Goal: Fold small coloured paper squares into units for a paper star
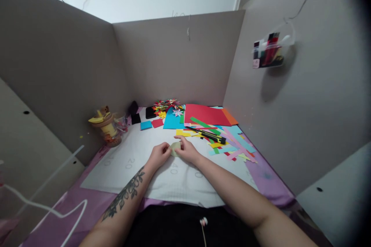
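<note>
Both hands pinch a small pale green paper piece [175,148] above a numbered white mat

In the head view, the left hand [160,153] grips the paper's left edge between thumb and fingers, while the right hand [188,150] holds its right side, one finger lifted clear along the top. The paper is between the two hands, low over the white mat [156,139]; the fingers cover its edges, so its full outline and any folds are hard to make out.

Grey numerals on the mat read 10, 20 and 40; beside the right wrist only a 0 is distinct, and marks farther right are too faint to read. Both forearms are cut off at the lower border.

Beyond the hands lies a black-and-yellow utility knife [213,136] on a tangle of coloured paper strips [239,142], many overlapping and partly hidden. A red paper sheet [203,114] covers part of a blue sheet [171,121]. Behind that, folded paper stars [166,106] crowd together, too small to count. On the right wall, a clear hanging holder [272,48] is blurred; the label on its contents cannot be read.
</note>
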The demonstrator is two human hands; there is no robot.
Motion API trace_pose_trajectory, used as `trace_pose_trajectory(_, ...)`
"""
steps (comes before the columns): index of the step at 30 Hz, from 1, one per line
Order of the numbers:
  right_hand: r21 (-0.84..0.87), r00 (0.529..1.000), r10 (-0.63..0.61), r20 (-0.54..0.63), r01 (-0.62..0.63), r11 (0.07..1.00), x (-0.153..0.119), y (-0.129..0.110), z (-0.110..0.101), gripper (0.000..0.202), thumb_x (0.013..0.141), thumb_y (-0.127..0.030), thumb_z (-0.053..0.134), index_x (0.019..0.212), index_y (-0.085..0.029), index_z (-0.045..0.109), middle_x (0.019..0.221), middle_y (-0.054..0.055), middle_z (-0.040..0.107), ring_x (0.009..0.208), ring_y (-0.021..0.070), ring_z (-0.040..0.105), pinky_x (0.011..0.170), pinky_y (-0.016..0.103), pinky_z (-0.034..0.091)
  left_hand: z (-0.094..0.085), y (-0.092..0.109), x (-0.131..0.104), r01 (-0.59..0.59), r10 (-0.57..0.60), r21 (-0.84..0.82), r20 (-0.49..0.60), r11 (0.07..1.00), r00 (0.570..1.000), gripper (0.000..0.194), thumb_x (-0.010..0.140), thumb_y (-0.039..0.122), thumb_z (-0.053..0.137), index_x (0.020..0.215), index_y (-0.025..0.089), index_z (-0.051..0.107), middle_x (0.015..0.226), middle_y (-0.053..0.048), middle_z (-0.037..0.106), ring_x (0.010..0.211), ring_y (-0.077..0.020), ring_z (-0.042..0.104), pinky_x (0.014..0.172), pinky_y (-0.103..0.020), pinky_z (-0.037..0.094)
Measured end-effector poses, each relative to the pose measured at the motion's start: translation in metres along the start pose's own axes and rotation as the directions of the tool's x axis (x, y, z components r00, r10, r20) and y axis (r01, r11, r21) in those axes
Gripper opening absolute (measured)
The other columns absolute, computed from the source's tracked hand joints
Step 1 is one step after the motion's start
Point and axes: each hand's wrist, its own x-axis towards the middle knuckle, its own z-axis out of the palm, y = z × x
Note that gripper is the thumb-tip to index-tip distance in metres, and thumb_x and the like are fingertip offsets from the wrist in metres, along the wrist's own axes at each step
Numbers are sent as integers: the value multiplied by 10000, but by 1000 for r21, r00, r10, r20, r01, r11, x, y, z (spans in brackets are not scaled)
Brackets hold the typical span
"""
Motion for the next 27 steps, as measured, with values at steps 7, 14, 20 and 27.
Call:
trace_pose_trajectory(7,87,1000,7,18,-9,996,1,7,1,534,677,-135,515,1198,-202,423,610,-76,482,536,89,457,489,187,350,-1,0,-1,-21,19,68,22,997,1000,212,753,264,472,585,161,548,543,27,510,541,-107,437,521,-221,320)
trace_pose_trajectory(14,-33,999,-35,24,36,999,1,12,1,529,717,-154,498,1233,-207,395,703,-41,535,594,110,498,553,223,413,2,-2,-1,13,-14,-147,-5,989,1000,215,693,191,529,906,183,557,674,32,605,584,-103,532,565,-208,409)
trace_pose_trajectory(20,-440,896,-439,68,422,792,-4,0,-5,491,665,-248,672,1126,-195,510,1170,109,491,1127,260,399,963,448,337,5,-11,4,218,-268,-405,-68,888,961,272,629,157,580,874,186,465,638,61,529,477,-75,518,455,-181,398)
trace_pose_trajectory(27,-580,829,-507,237,539,610,-2,-5,5,120,834,-164,501,868,-207,608,1053,89,569,1026,226,431,886,408,355,3,-8,3,287,-338,-520,-3,805,941,378,587,112,606,921,182,441,769,40,491,495,-52,520,458,-178,430)
